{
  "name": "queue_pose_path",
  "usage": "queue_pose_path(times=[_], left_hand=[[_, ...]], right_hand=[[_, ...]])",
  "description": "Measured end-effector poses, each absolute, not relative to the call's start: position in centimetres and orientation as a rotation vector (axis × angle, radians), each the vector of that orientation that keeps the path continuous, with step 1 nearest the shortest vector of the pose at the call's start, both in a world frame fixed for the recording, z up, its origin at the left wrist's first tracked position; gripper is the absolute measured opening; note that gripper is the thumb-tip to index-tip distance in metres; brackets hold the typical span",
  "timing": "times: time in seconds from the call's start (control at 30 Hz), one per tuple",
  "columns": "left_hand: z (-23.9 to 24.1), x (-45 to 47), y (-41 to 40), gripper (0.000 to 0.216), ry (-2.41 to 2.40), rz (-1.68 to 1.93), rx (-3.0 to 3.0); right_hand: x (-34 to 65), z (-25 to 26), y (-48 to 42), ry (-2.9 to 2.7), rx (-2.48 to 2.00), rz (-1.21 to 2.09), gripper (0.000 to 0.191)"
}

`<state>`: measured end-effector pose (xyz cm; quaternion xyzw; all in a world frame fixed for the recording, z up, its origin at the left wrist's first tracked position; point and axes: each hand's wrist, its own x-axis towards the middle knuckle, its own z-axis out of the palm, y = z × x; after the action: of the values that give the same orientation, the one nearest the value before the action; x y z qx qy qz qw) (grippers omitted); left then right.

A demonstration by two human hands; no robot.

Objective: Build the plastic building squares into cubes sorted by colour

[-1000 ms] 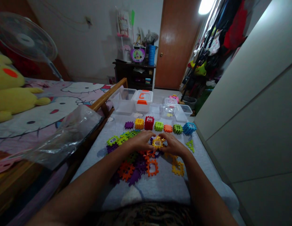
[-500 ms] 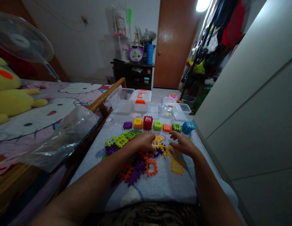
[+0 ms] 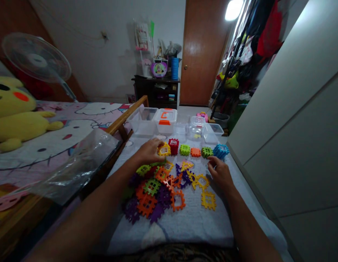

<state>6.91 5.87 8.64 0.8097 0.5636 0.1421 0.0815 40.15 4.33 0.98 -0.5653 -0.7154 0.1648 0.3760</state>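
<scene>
My left hand (image 3: 151,151) is closed on a yellow square building piece (image 3: 164,149) with a window grid, at the left part of the row of stacks. Whether other yellow pieces lie under it is hidden by my fingers. Right of it stands a dark red stack (image 3: 173,146). My right hand (image 3: 220,170) hovers with loosely bent, parted fingers, holding nothing. It is nearest the darker green stack (image 3: 206,151) and the blue leaning stack (image 3: 220,150). Below lie loose notched pieces, among them an orange frame (image 3: 178,194), a yellow square (image 3: 208,200) and a green window piece (image 3: 152,186).
Clear plastic boxes stand at the far end, one with an orange-latched lid (image 3: 166,115). A light green stack (image 3: 184,149) and a salmon stack (image 3: 195,152) sit mid-row. A wooden bed rail (image 3: 128,114) borders the left, a pale cabinet (image 3: 289,109) the right.
My left hand has carried a yellow window piece from the pile up and left to the yellow stack's place. My right hand has drawn slightly right and down. The view has shifted a little.
</scene>
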Motion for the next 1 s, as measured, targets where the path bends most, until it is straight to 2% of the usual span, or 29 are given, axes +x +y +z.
queue_pose_path(times=[0.13,0.3,0.6,0.87,0.93,1.0], left_hand=[[9.0,3.5,9.3,0.047,1.802,0.319,2.341],[8.2,3.5,12.1,0.052,1.757,0.220,2.269],[7.5,4.9,12.8,0.038,1.645,0.121,2.262],[7.8,4.2,11.7,0.075,1.639,0.294,2.277],[8.2,3.4,10.5,0.065,1.666,0.357,2.306],[8.2,2.4,8.8,0.044,1.703,0.398,2.301]], right_hand=[[40.1,0.7,4.4,-1.808,-1.471,0.431,0.035],[40.1,0.4,4.3,-1.806,-1.470,0.423,0.035],[40.3,0.2,4.4,-1.805,-1.498,0.436,0.033],[40.2,0.5,4.1,-1.807,-1.505,0.421,0.034],[40.3,0.5,4.1,-1.808,-1.501,0.420,0.034],[40.4,0.4,4.1,-1.809,-1.496,0.426,0.034]])
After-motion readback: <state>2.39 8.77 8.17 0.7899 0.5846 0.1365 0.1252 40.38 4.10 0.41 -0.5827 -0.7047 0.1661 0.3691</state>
